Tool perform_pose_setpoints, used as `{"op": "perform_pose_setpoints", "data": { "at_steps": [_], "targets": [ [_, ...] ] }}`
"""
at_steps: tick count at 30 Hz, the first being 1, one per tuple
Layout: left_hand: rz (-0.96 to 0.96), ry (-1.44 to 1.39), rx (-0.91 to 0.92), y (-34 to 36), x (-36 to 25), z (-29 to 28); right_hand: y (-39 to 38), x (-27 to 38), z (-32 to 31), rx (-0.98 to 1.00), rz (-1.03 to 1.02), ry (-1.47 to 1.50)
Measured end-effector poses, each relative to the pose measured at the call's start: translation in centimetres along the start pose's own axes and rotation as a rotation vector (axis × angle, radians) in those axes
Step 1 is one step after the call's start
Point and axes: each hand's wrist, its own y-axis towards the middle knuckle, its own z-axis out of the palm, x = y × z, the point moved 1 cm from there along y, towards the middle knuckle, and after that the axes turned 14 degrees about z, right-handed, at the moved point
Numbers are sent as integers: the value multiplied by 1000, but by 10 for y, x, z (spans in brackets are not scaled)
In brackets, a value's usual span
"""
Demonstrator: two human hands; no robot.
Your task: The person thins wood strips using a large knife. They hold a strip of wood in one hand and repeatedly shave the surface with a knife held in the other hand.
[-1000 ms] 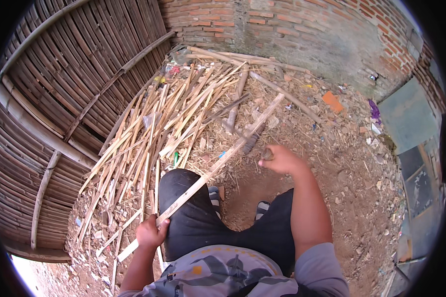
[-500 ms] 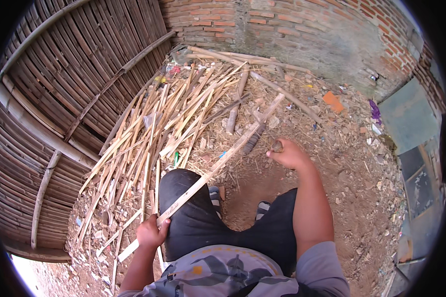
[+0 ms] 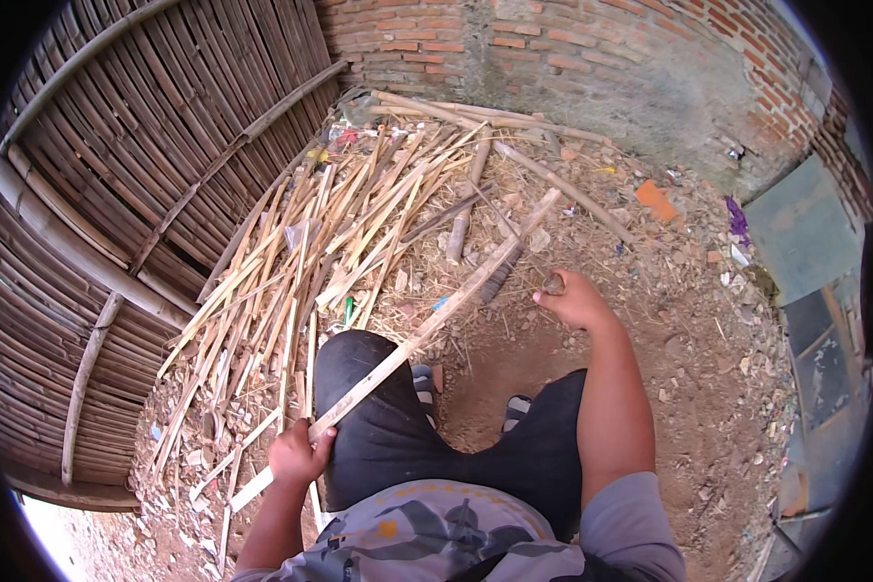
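Note:
Low at the left, my left hand [image 3: 301, 456] grips a long pale bamboo slat [image 3: 388, 369], which slants up and right across my left thigh [image 3: 354, 354] to the debris on the ground. My right hand [image 3: 567, 301] is out over the dirt beside the slat's upper half, fingers curled round a small dark brownish object [image 3: 552, 284] that I cannot make out clearly. A dark ribbed piece [image 3: 501, 274] lies under the slat, left of that hand.
Loose slats [image 3: 262, 281] are heaped at the left before a bamboo panel [image 3: 97, 223]. Bamboo poles [image 3: 563, 189] lie near the brick wall [image 3: 601, 87] behind. Grey sheets [image 3: 805, 233], an orange scrap [image 3: 656, 200] and purple plastic [image 3: 737, 221] sit at the right, among scattered rubble.
My right hand has moved right and slightly up, away from the slat, with the dark object in it. The view has shifted very slightly; my left hand keeps its grip.

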Motion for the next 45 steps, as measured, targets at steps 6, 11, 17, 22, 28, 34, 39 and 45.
{"op": "perform_pose_setpoints", "data": {
  "at_steps": [6, 11, 17, 22, 28, 34, 39, 45],
  "targets": [
    [7, -7, 6, -1, 3, 3, -20, 27, 19, 209, -94, -171],
    [-5, -9, 5, -1, 0, -2, -21, 30, 20, 200, -190, -256],
    [12, 6, -11, 0, -1, 1, -11, 9, -1, 36, 22, 22],
    [27, -22, -7, 0, 2, 6, -3, 4, 14, 97, 15, -73],
    [2, -10, -27, -3, 2, 0, -20, 30, 22, 215, -134, -196],
    [-15, 3, 28, 2, -5, -4, -3, -1, 5, -21, -61, -60],
    [-16, -26, 27, 1, -4, 0, -6, 6, 20, 66, -4, -2],
    [-5, 15, 14, -1, 0, -2, -22, 32, 24, 216, -134, -224]
  ]
}}
